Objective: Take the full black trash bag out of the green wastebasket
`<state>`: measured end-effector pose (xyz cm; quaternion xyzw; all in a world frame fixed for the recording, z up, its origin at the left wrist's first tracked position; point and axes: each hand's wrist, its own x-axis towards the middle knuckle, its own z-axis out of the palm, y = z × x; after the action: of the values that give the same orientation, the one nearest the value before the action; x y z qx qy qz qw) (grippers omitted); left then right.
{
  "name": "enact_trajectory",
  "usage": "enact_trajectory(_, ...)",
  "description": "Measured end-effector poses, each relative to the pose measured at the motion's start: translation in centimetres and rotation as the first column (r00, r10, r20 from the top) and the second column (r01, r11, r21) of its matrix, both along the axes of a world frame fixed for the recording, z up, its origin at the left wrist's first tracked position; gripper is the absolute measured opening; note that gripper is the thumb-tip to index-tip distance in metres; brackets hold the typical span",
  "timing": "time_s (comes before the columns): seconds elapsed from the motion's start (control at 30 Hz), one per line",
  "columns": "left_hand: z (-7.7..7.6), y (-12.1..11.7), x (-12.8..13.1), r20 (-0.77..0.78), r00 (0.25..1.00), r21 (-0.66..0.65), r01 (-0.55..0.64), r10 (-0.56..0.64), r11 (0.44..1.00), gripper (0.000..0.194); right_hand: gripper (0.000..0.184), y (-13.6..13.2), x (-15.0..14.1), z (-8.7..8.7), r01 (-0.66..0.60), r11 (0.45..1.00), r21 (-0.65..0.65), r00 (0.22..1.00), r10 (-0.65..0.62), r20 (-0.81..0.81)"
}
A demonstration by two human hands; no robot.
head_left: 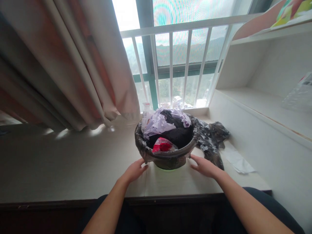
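A trash bin (pixel 170 162) lined with a dark bag stands on the pale ledge, filled nearly to its rim. Crumpled white paper (pixel 157 123), black plastic (pixel 180 136) and a red-and-clear wrapper (pixel 162 145) show inside. At the bin's left side is my left hand (pixel 135 170), its fingertips by the hanging edge of the liner, thumb and fingers apart. My right hand (pixel 203 165) mirrors it at the right, fingers parted, fingertips close to the liner. Whether either hand touches the liner is hard to make out.
Another black plastic bag (pixel 213 139) lies crumpled right of the bin, beside a flat white sheet (pixel 239 159). A white shelf unit (pixel 258 110) rises at the right, holding a clear plastic container (pixel 301 92). Curtains (pixel 73 65) hang at the left; a white railing (pixel 170 68) crosses the window.
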<state>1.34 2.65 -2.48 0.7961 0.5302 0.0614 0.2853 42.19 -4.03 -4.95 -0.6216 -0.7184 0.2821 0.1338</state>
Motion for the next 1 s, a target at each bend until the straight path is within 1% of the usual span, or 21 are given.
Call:
enact_trajectory(0.23,-0.2,0.0,-0.1,0.016,1.0,0.006,-0.007,0.007,1.0,0.05,0.063,-0.1,0.0,0.3,0.018,1.0,-0.011,1.0,-0.018,-0.015)
enact_trajectory(0.47,-0.2,0.1,-0.1,0.043,0.999,-0.007,-0.016,0.016,1.0,0.05,0.058,0.0,0.0,0.5,0.037,0.999,0.003,0.999,-0.037,0.0)
enact_trajectory(0.7,0.4,-0.1,0.1,0.015,0.999,0.003,-0.033,0.033,0.999,0.047,0.052,0.2,-0.1,0.9,0.045,0.999,0.026,0.999,-0.045,0.014)
enact_trajectory(0.8,0.5,-0.1,0.1,0.033,0.999,0.013,-0.039,0.038,0.999,0.048,0.051,0.2,-0.2,1.1,0.048,0.998,0.033,0.999,-0.048,0.011)
enact_trajectory(1.0,0.2,0.1,0.0,0.034,0.998,0.029,-0.045,0.044,0.999,0.047,0.053,0.2,-0.2,1.3,0.069,0.997,0.035,0.997,-0.07,0.019)
